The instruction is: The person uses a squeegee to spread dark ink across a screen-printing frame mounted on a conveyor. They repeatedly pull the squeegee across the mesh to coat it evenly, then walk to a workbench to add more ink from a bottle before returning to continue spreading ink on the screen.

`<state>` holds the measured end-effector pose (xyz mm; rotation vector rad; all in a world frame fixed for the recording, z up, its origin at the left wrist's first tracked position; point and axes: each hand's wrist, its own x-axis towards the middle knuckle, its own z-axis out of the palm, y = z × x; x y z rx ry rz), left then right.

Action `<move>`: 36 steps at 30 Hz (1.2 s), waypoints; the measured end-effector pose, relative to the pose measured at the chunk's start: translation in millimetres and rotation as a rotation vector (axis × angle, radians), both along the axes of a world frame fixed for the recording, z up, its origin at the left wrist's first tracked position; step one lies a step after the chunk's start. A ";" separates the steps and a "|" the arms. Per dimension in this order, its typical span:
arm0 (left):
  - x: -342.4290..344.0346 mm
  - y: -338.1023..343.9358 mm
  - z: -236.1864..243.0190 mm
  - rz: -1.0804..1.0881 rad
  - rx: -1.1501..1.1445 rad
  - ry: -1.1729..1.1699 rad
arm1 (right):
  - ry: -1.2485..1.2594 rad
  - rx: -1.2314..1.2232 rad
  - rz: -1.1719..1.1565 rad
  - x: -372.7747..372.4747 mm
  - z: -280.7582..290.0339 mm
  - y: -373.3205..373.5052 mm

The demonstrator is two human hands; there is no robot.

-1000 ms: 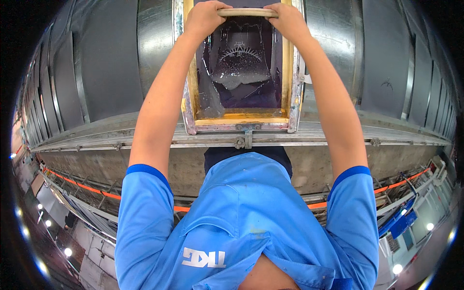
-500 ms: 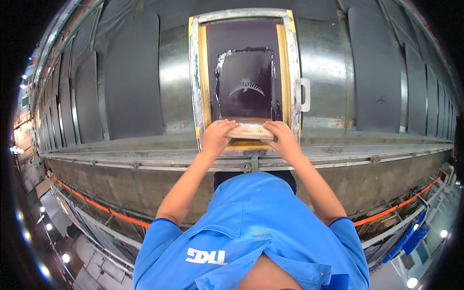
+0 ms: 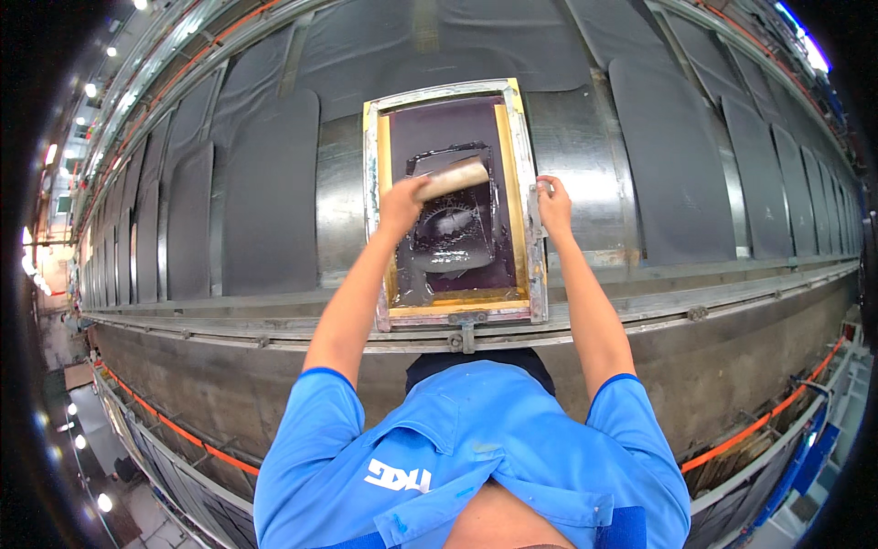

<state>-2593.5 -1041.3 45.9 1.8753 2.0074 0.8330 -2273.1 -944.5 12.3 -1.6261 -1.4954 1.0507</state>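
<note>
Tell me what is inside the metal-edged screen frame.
Inside the screen frame: dark glossy ink pooled on purple mesh, and a wooden squeegee held by the left hand. Whatever lies beneath the mesh is covered.

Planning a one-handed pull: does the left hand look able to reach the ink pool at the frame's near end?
Probably yes. The left hand holds the squeegee over the screen, and nothing lies between it and the ink pool.

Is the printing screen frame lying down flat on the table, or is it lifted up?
It seems to lie flat: the screen frame sits level on the long table, no gap showing.
</note>
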 end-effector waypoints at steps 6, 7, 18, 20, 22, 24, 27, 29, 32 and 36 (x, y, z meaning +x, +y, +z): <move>55.7 -142.1 15.3 -0.077 -0.017 0.041 | 0.085 0.005 -0.019 -6.1 24.0 -8.5; 68.5 -160.0 24.5 -0.096 -0.024 0.047 | 0.068 0.130 -0.024 -1.7 8.1 -2.9; 100.5 -266.9 75.7 -0.107 -0.144 0.044 | 0.119 0.009 0.073 -3.9 26.7 2.6; 89.7 -255.9 82.5 0.026 -0.065 -0.009 | 0.116 0.019 0.083 -5.8 30.7 0.4; 77.8 -231.0 84.0 0.221 -0.043 -0.154 | 0.117 -0.003 0.084 -9.1 35.0 1.3; 56.4 -203.2 73.5 0.427 -0.073 -0.166 | 0.100 -0.043 0.090 -12.5 41.4 0.1; 32.0 -160.4 60.7 0.616 -0.132 -0.211 | 0.066 -0.102 0.106 -8.6 40.7 3.8; 25.5 -141.2 55.1 0.691 -0.137 -0.130 | 0.052 0.039 0.092 -8.8 45.4 -4.2; 25.1 -122.4 47.0 0.647 -0.067 -0.018 | 0.061 0.067 0.062 -11.6 53.0 -13.3; 32.3 -92.0 42.4 0.693 -0.159 0.057 | 0.073 0.097 0.017 -13.0 60.7 -20.6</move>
